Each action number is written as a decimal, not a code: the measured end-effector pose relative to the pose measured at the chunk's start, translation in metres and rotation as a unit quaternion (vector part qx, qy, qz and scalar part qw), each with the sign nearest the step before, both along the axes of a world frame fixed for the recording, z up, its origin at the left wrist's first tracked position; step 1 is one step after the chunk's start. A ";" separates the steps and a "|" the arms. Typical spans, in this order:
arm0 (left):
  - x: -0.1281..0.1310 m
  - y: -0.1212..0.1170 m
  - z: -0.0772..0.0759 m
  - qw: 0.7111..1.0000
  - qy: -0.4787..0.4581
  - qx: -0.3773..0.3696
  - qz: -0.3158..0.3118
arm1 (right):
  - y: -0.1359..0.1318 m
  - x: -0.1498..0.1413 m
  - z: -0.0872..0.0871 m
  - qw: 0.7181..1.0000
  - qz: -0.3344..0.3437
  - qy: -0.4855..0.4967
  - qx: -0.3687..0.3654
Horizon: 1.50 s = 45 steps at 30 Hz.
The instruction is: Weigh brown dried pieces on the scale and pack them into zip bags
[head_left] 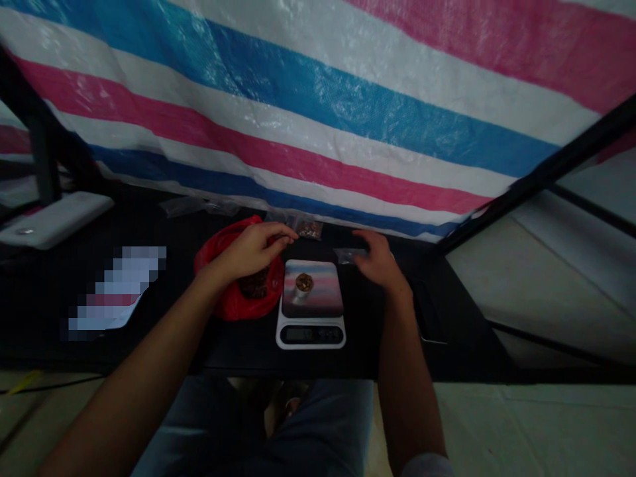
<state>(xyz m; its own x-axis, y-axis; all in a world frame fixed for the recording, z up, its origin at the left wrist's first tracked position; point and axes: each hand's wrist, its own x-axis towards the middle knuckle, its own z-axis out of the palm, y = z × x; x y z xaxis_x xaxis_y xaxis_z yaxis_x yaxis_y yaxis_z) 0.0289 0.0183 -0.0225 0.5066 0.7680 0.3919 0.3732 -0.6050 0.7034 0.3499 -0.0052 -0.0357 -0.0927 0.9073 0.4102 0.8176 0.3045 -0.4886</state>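
Note:
My left hand point(259, 249) is over a red plastic bag point(233, 306) that holds dark brown bits. Its fingers stretch out to the right, empty as far as I can see, and their tips come close to a small clear bag of brown pieces point(310, 230). My right hand point(376, 258) is open, thumb and fingers curved apart around the end of an empty-looking clear bag point(346, 255); whether it touches the bag I cannot tell. Between my hands sits a white kitchen scale point(311, 336). A small round cup of brownish bits point(304, 283) stands on its metal plate.
More clear plastic bags point(199, 207) lie at the back of the black table point(163, 351). A blurred-out paper point(116, 291) and a white device point(59, 218) are at the left. By my right forearm lies a dark flat phone-like object point(428, 311). A striped sheet point(318, 119) hangs behind.

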 end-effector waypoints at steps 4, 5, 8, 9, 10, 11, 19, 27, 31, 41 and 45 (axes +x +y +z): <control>-0.001 0.001 -0.011 0.999 -0.007 0.039 0.032 | 0.002 0.009 -0.013 0.992 0.013 -0.099 -0.074; -0.002 -0.001 -0.012 0.998 -0.004 0.047 0.033 | 0.001 0.008 -0.014 0.989 0.002 -0.113 -0.095; -0.007 -0.007 -0.012 0.998 0.003 0.061 0.034 | -0.003 0.004 -0.010 0.977 -0.045 -0.141 -0.151; -0.009 -0.007 -0.011 0.997 0.005 0.062 0.036 | -0.005 0.003 -0.008 0.974 -0.056 -0.147 -0.165; -0.011 -0.008 -0.010 0.997 0.008 0.061 0.041 | -0.006 0.003 -0.006 0.971 -0.064 -0.150 -0.176; -0.012 -0.008 -0.010 0.997 0.010 0.058 0.049 | -0.007 0.004 -0.004 0.969 -0.068 -0.149 -0.184; -0.019 -0.004 -0.010 0.993 0.029 0.049 0.099 | -0.012 0.013 0.002 0.977 -0.055 -0.060 -0.196; -0.019 -0.002 -0.011 0.994 0.010 0.042 0.104 | -0.010 0.006 0.011 0.990 -0.054 0.073 -0.112; -0.013 -0.013 -0.003 0.991 -0.039 0.073 0.105 | -0.010 -0.025 0.015 0.984 -0.003 0.177 -0.019; -0.002 -0.026 0.006 0.974 0.051 0.222 0.003 | -0.027 -0.085 0.018 0.972 0.181 0.153 0.009; -0.006 -0.023 0.001 0.987 0.037 0.153 -0.017 | -0.029 -0.089 0.018 0.960 0.190 0.206 0.004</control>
